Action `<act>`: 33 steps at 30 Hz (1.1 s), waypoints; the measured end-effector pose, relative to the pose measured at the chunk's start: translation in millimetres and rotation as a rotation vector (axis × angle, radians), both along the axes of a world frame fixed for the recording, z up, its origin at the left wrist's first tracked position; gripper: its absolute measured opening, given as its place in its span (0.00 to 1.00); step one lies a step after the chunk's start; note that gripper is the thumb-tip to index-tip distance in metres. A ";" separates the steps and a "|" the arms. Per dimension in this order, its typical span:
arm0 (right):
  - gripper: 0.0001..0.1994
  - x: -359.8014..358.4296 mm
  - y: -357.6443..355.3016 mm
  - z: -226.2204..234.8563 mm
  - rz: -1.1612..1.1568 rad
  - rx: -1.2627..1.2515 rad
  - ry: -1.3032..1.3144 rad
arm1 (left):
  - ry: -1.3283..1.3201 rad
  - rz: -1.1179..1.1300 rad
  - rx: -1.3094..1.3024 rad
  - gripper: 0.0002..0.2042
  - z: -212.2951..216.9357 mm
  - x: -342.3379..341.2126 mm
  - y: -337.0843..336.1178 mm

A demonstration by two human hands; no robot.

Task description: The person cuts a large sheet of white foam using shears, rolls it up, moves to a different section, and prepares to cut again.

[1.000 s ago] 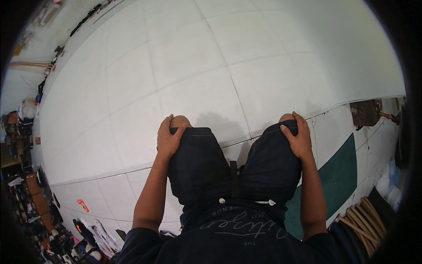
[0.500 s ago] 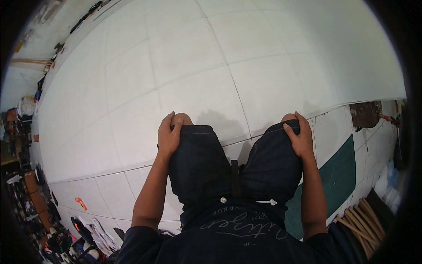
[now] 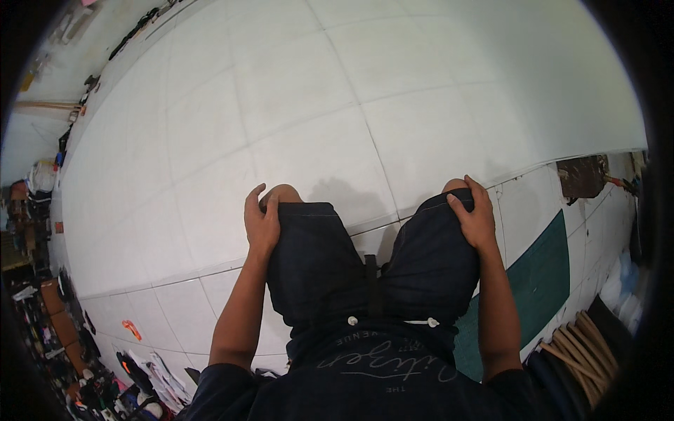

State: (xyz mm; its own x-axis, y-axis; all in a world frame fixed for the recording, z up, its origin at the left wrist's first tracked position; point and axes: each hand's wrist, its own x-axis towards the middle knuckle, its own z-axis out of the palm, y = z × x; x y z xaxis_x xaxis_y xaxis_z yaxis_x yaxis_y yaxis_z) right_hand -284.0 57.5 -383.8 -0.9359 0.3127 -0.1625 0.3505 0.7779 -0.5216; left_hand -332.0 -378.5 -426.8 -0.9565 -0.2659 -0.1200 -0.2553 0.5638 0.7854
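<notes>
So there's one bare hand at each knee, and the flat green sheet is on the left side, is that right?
Not quite: the flat green sheet is on the right side, as the head view shows. And yes, the bare left hand and bare right hand are each at a knee.

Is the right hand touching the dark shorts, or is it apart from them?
Touching. The head view shows the right hand with its thumb lying on the dark shorts, no gap visible.

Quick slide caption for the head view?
Left hand and right hand at the bent knees, dark shorts, white tiled floor, green mat at right.
</notes>
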 end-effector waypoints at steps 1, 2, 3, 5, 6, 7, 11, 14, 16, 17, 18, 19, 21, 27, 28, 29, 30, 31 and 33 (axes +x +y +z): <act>0.35 0.1 0.2 -1.9 0.005 -0.011 0.020 | 0.029 -0.009 -0.016 0.22 0.8 0.0 -0.8; 0.34 0.8 3.2 -2.6 0.008 -0.012 0.040 | 0.057 -0.019 -0.024 0.22 -1.1 0.4 0.9; 0.34 1.7 5.0 -4.0 -0.001 0.000 0.042 | 0.059 -0.028 -0.012 0.22 -1.9 0.9 1.2; 0.35 3.5 7.8 -10.4 0.004 -0.003 0.049 | 0.091 -0.018 -0.044 0.21 -3.7 1.0 0.7; 0.35 3.8 9.5 -13.0 0.016 0.029 0.074 | 0.080 0.000 -0.019 0.20 -3.6 0.7 2.9; 0.34 3.8 9.7 -16.4 -0.039 -0.026 0.113 | 0.093 -0.016 -0.022 0.19 -1.7 1.7 3.4; 0.30 3.1 11.8 -22.0 -0.288 -0.165 0.274 | 0.143 -0.055 -0.109 0.17 -13.0 2.4 -9.6; 0.26 -1.1 19.9 -18.8 -0.671 -0.633 0.412 | 0.135 -0.046 -0.128 0.18 -18.6 1.6 -19.9; 0.25 3.6 31.9 -31.2 -0.820 -0.629 0.472 | 0.098 -0.029 -0.216 0.20 -11.4 6.3 -17.6; 0.24 9.3 43.7 -47.6 -0.786 -0.561 0.469 | 0.116 -0.022 -0.213 0.20 -14.3 6.9 -24.1; 0.24 20.1 57.8 -70.2 -0.711 -0.390 0.436 | 0.124 -0.044 -0.203 0.20 -16.4 7.5 -24.5; 0.24 34.5 67.0 -90.3 -0.667 -0.242 0.355 | 0.113 -0.027 -0.239 0.20 -16.9 9.2 -27.6; 0.25 73.3 90.6 -132.6 -0.630 -0.088 0.173 | 0.112 0.023 -0.263 0.19 -15.6 9.4 -20.4; 0.29 178.0 72.4 -198.9 -0.631 -0.082 -0.329 | 0.179 0.048 -0.335 0.17 -11.0 18.8 -36.0; 0.29 196.2 79.5 -213.0 -0.600 -0.060 -0.291 | 0.188 0.028 -0.322 0.17 -17.8 17.9 -27.5; 0.30 194.8 69.9 -217.8 -0.635 -0.062 -0.299 | 0.210 0.060 -0.332 0.16 -17.9 19.4 -30.1; 0.30 194.4 64.9 -220.7 -0.674 -0.057 -0.299 | 0.223 0.083 -0.321 0.15 -14.3 21.0 -30.5; 0.30 196.6 64.6 -221.5 -0.657 -0.047 -0.294 | 0.236 0.095 -0.320 0.14 -12.5 23.4 -29.0; 0.30 192.2 70.8 -224.3 -0.644 -0.131 -0.263 | 0.304 0.125 -0.320 0.13 -13.3 22.3 -30.2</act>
